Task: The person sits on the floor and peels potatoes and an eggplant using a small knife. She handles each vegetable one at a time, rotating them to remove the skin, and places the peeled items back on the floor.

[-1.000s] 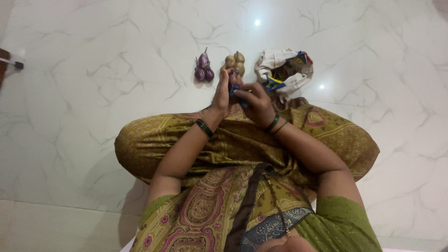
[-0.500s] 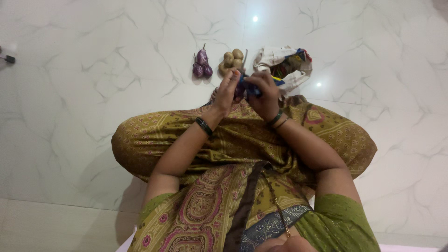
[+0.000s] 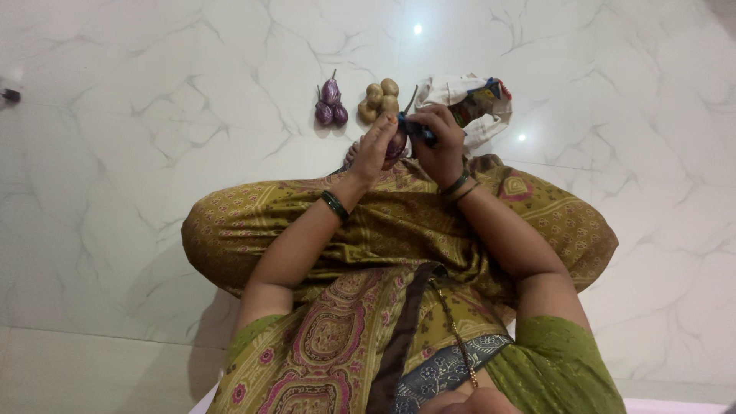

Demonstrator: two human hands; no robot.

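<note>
The left hand [image 3: 373, 149] cups a small purple eggplant [image 3: 395, 143], fingers curled round it, stem tilted toward one o'clock. At its three o'clock, touching, the right hand [image 3: 438, 144] pinches a dark blue tool [image 3: 420, 132]. Farther along the floor [image 3: 153, 153] at twelve o'clock lie more eggplants [image 3: 330, 103], potatoes [image 3: 380, 98] and a cloth bag [image 3: 468, 103].
</note>
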